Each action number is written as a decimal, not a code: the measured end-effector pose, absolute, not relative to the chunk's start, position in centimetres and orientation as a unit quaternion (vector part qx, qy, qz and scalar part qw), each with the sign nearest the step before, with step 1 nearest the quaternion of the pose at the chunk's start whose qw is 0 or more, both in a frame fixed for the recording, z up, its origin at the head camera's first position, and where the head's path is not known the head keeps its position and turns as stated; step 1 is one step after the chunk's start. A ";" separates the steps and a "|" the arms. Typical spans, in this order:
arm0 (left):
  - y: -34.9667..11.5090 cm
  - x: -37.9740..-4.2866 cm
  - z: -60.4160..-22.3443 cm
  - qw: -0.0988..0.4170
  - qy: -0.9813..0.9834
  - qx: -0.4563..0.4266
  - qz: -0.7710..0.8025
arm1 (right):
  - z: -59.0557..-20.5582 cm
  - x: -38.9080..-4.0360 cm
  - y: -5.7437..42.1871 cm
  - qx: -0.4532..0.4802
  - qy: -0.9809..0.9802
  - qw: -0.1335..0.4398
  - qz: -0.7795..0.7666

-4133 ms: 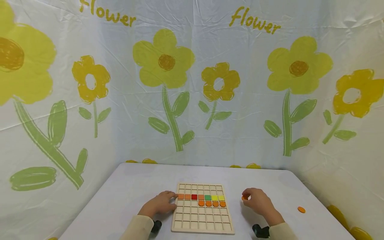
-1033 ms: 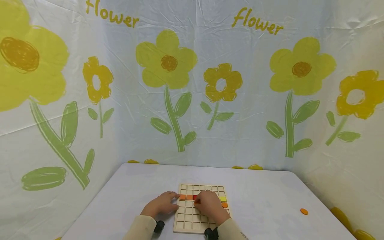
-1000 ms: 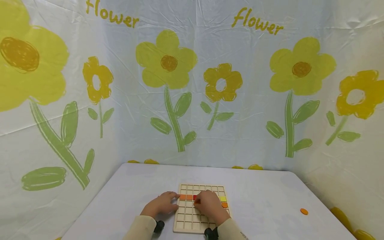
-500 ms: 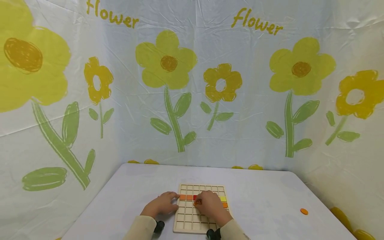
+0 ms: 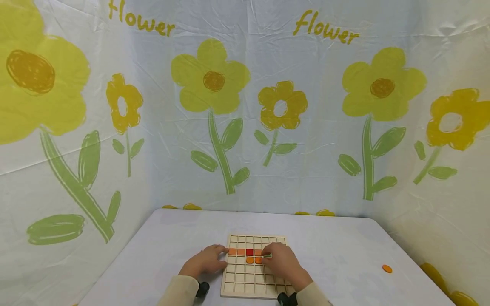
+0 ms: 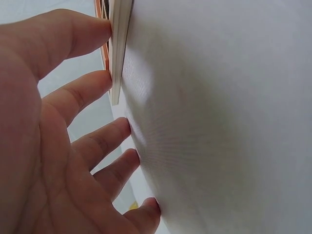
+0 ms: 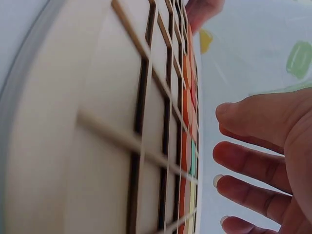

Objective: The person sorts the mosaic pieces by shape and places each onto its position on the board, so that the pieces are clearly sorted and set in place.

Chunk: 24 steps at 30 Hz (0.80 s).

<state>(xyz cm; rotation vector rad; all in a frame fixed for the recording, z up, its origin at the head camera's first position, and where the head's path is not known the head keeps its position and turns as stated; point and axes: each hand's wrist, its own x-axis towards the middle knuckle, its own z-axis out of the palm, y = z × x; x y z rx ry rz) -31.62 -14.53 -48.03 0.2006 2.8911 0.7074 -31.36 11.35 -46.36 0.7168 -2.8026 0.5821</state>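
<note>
A wooden grid board lies on the table with a row of square tiles, among them orange ones and a red one. Below that row sit orange discs, some under my right hand. My left hand touches the board's left edge with thumb and index finger; its other fingertips rest on the table in the left wrist view. Above the board's right side hovers my right hand, fingers apart and holding nothing. The right wrist view shows a green tile and a yellow tile beside the discs.
One loose orange disc lies on the white table, well right of the board. A flower-printed cloth hangs behind the table and along both sides.
Earlier, my right hand carried an orange disc from the table's right to the board, into the row below the red tile. It has now released the disc and moved right. The left hand stays put.
</note>
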 end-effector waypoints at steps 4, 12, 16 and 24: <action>-14.6 -31.7 -48.1 0.085 0.966 0.068 0.236 | -46.4 -31.5 12.7 0.222 -0.948 0.082 0.213; -14.6 -32.0 -48.2 0.081 0.966 0.076 0.232 | -46.4 -32.1 15.7 0.163 -0.960 0.074 0.214; -14.6 -32.0 -48.2 0.080 0.968 0.074 0.228 | -46.3 -32.4 17.4 0.128 -0.969 0.071 0.199; -14.5 -31.9 -48.1 0.081 0.968 0.066 0.229 | -45.9 -32.6 20.9 0.098 -0.973 0.069 0.199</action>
